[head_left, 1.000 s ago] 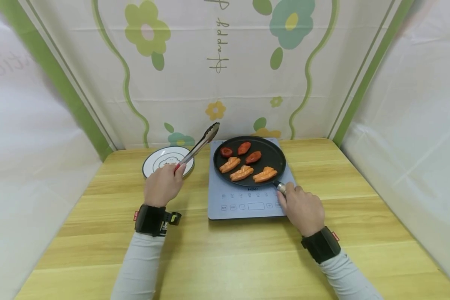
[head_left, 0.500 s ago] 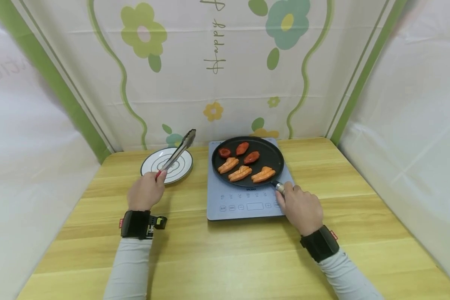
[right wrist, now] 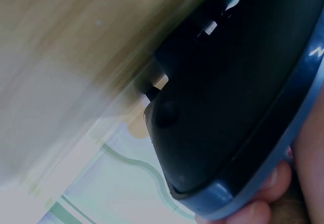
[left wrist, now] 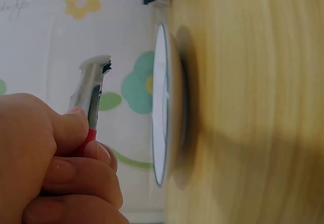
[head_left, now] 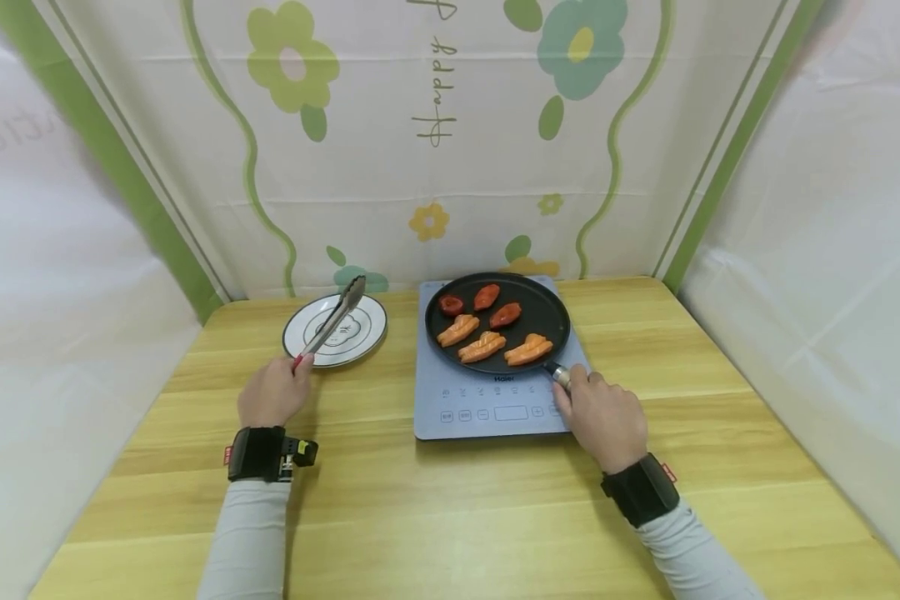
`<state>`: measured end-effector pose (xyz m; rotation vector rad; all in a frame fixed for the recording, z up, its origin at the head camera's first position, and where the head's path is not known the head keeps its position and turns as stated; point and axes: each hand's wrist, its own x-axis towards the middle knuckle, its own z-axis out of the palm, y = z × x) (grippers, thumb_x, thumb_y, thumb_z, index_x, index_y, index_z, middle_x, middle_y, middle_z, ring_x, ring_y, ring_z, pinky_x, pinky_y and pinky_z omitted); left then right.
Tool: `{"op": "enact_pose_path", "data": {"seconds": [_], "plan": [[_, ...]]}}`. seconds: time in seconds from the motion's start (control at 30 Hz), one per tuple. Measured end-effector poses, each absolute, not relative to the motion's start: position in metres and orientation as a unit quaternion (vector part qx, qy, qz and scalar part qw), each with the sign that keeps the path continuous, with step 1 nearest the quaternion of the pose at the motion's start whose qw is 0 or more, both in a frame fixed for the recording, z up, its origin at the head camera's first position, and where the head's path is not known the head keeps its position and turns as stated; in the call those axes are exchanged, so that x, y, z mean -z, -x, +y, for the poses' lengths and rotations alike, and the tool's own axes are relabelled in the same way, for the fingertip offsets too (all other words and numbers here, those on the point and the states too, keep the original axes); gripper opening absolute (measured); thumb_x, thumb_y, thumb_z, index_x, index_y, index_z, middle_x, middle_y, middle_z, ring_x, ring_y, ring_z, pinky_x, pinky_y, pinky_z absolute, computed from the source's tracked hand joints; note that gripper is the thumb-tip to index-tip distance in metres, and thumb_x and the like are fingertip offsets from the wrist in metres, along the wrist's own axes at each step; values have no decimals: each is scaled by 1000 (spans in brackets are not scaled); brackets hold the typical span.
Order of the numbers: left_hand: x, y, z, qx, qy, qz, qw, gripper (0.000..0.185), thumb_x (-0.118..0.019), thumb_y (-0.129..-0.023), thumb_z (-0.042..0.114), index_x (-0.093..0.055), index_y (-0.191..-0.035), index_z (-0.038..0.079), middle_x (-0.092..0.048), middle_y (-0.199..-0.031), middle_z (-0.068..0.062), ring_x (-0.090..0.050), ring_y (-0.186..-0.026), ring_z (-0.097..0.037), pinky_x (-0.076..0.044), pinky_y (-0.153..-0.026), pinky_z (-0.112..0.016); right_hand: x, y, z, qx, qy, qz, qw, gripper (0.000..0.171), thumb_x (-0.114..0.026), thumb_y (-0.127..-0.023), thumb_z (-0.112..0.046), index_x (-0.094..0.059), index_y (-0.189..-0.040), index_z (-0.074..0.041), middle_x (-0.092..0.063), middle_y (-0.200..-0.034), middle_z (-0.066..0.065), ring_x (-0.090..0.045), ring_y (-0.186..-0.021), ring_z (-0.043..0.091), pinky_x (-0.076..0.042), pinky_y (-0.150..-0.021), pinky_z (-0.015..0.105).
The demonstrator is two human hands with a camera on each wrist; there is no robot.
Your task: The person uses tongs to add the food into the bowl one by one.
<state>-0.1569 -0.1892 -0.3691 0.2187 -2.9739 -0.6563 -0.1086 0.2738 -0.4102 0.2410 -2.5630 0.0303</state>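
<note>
In the head view my left hand [head_left: 273,393] grips the red-handled metal tongs [head_left: 332,323], whose tips reach over a white plate [head_left: 375,337] with a dark rim. The left wrist view has the tongs [left wrist: 90,90] raised above the level of the plate [left wrist: 160,113], their tips close together with nothing seen between them. My right hand [head_left: 606,417] holds the handle [head_left: 562,377] of a black frying pan [head_left: 547,308]. Several orange scored pieces [head_left: 482,347] and several dark red pieces [head_left: 506,314], probably sausage, lie in the pan.
Under the pan is a blue-grey induction cooktop [head_left: 450,425]; its underside [right wrist: 228,97] fills much of the right wrist view. The wooden table [head_left: 450,517] is bounded by a flowered cloth [head_left: 480,167] at the back and white cloth at both sides.
My left hand has moved left and slightly toward me, bringing the tongs from beside the pan to over the plate. My right hand stays on the pan handle.
</note>
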Motion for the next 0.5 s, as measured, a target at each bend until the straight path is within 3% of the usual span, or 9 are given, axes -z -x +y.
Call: {"op": "enact_pose_path", "data": {"seconds": [0.23, 0.5], "plan": [[379, 158, -201, 221, -84, -971, 27, 55, -38, -112, 50, -38, -72, 12, -41, -69, -5, -48, -65, -24, -31, -56, -35, 410, 108, 274, -15, -80, -964, 253, 42, -70, -101, -36, -49, -82, -5, -42, -61, 5, -36, -43, 16, -23, -40, 29], [391, 159, -206, 221, -109, -969, 18, 59, -39, -111, 52, -44, -69, 11, -62, -86, -20, -58, -75, -32, -40, -57, -39, 411, 109, 275, -10, -84, -962, 261, 42, -71, -100, -36, -49, -82, -5, -42, -61, 5, -36, -42, 16, -24, -40, 29]]}}
